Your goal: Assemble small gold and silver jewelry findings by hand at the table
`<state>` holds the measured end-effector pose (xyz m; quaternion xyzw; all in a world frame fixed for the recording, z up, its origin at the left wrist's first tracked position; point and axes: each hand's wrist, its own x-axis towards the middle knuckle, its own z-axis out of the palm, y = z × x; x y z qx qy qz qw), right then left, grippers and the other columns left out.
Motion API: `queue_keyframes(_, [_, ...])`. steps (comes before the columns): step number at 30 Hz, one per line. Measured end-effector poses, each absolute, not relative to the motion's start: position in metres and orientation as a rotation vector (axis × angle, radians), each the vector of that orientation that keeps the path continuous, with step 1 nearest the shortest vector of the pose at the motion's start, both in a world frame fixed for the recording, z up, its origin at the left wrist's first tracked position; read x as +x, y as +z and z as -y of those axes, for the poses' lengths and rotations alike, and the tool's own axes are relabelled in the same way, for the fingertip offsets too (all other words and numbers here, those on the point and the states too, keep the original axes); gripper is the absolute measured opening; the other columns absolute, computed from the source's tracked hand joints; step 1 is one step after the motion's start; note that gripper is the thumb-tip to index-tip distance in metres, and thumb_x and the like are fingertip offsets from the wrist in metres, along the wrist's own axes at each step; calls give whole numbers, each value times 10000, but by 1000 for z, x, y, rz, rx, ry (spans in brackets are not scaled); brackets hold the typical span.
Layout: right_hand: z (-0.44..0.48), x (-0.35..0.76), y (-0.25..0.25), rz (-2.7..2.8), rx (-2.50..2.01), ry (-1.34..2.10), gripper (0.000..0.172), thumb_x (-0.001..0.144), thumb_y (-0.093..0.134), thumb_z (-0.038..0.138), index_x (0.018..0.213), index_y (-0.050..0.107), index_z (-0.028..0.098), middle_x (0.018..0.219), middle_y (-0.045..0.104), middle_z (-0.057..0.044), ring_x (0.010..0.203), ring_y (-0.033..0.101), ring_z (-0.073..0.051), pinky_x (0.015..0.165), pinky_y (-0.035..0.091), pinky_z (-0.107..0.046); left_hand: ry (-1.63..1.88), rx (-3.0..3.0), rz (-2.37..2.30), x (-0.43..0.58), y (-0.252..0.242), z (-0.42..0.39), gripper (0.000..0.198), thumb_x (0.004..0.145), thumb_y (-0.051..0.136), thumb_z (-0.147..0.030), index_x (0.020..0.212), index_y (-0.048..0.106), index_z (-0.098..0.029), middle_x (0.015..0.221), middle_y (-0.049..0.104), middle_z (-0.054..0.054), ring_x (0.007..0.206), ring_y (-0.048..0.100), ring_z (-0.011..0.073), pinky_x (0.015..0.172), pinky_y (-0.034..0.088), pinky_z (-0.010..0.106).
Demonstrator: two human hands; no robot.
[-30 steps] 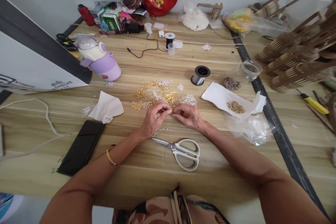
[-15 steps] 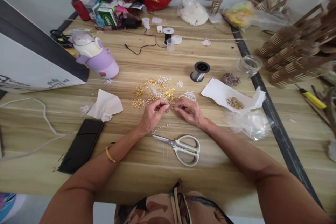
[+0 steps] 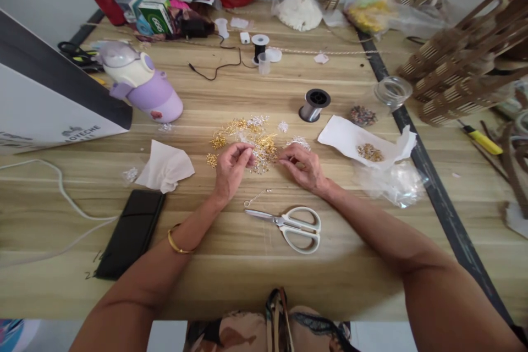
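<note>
My left hand (image 3: 233, 169) is closed in a pinch at the left side of a pile of small gold and silver jewellery findings (image 3: 264, 148); whatever lies between its fingertips is too small to make out. On the pile's right side my right hand (image 3: 303, 168) also pinches, thumb against forefinger, and any tiny piece there cannot be named. Below the hands lies a short silver chain (image 3: 258, 197) with a ring at one end. White-handled scissors (image 3: 289, 225) rest just under it, blades pointing left. Silver pins (image 3: 300, 143) show behind my right hand.
A spool of wire (image 3: 314, 105) stands behind the pile. To the right are a white paper (image 3: 342, 140) with gold pieces, a clear bag (image 3: 396, 184) and a jar of beads (image 3: 377, 102). A crumpled tissue (image 3: 163, 168), black wallet-like case (image 3: 132, 234) and purple bottle (image 3: 152, 93) are left.
My hands have drawn apart; the left one has moved left, away from the right, and more of the pile shows between them. The whole view has shifted slightly.
</note>
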<state>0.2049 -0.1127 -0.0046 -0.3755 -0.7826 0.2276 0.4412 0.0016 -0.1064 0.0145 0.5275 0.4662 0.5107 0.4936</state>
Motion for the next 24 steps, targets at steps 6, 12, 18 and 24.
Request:
queue_keyframes(6, [111,202,-5,1937,-961,565,75,897,556,206,904,615,160,834,613,-64,728,560,-142,563,476,-251,1240,1268,-1112,-3,14,104,165,818,626,-300,871,640,-144,673,635,11,584,582,87,575,501,210])
queue_keyframes(12, [107,198,-8,1951,-1014,599,84,897,556,225,893,613,163,823,612,-51,715,559,-134,564,473,-239,1238,1243,-1112,-3,14,105,149,814,621,-271,873,634,-135,673,632,4,578,583,76,572,498,192])
queue_keyframes(18, [100,194,-11,1889,-1055,529,81,892,559,234,884,613,174,792,602,-34,684,545,-125,552,460,-233,1211,1275,-1122,-5,10,102,160,791,623,-265,873,626,-127,694,646,9,575,588,87,568,497,203])
queue_keyframes(24, [100,197,-13,1851,-1063,526,86,886,574,251,888,616,176,796,601,-30,675,549,-119,577,471,-242,990,1758,-1170,-6,8,103,104,774,652,-241,759,666,-138,710,660,26,618,575,113,584,451,224])
